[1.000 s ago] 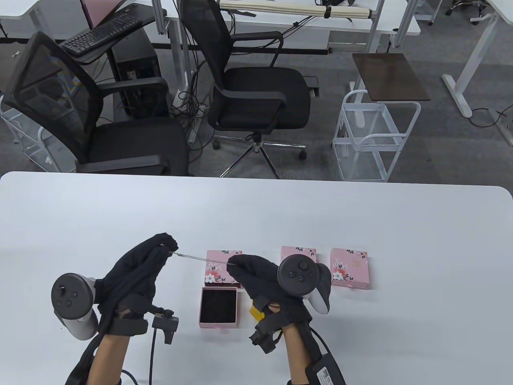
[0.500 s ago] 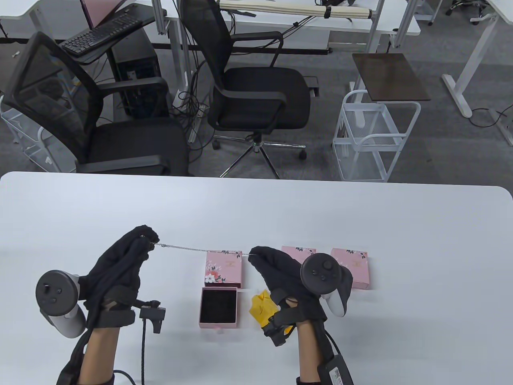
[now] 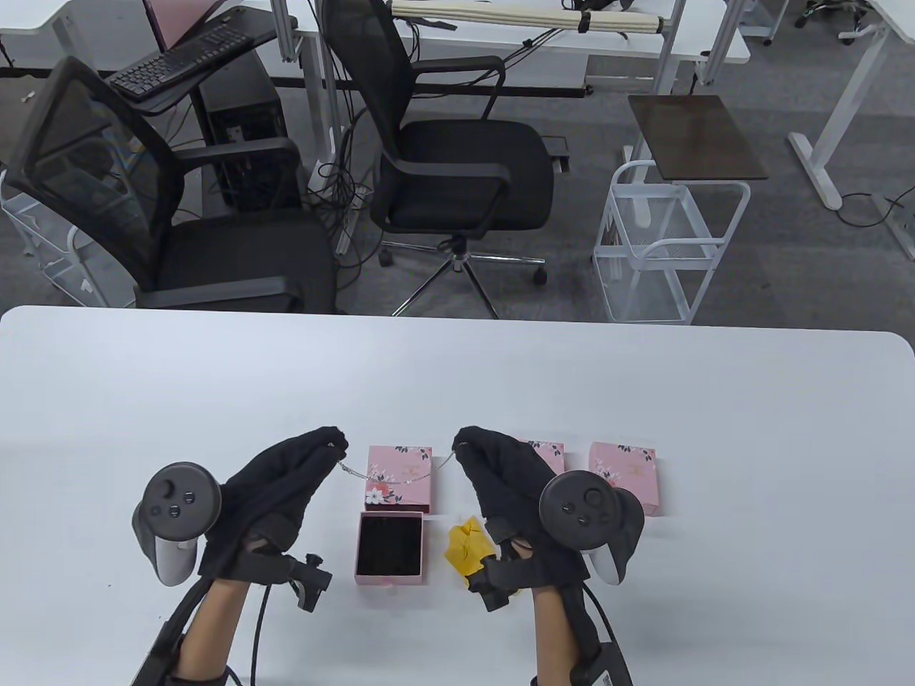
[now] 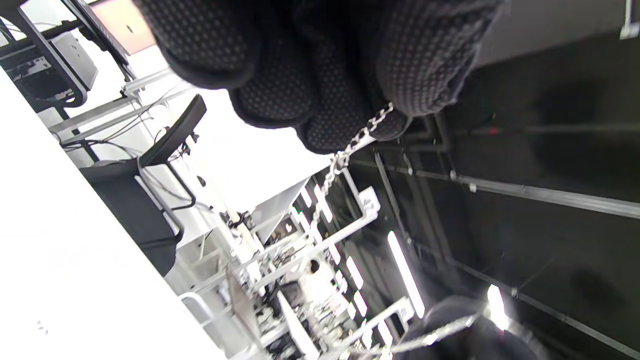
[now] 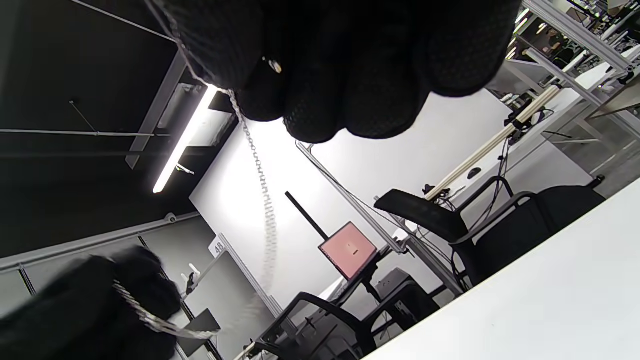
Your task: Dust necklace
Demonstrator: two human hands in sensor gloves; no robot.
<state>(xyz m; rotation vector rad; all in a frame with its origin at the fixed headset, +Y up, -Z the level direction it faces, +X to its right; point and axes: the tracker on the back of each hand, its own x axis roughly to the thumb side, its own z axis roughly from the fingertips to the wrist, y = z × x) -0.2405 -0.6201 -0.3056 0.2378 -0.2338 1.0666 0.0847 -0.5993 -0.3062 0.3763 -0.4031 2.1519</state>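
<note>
A thin silver necklace (image 3: 400, 477) hangs slack between my two gloved hands, above a closed pink floral box (image 3: 399, 477). My left hand (image 3: 330, 446) pinches one end of the necklace (image 4: 350, 150) at its fingertips. At the other end my right hand (image 3: 463, 444) pinches the necklace (image 5: 257, 165). An open pink box (image 3: 389, 547) with a black lining lies on the table below the chain. A crumpled yellow cloth (image 3: 468, 547) lies on the table beside my right wrist.
Two more closed pink floral boxes (image 3: 620, 471) sit on the white table (image 3: 643, 400) to the right, one partly hidden by my right hand. Black office chairs (image 3: 450, 164) and a white wire cart (image 3: 665, 243) stand beyond the far edge.
My left hand moved right toward the right hand, so the taut chain went slack and now sags. Earlier the right hand slid right along the chain, uncovering the yellow cloth.
</note>
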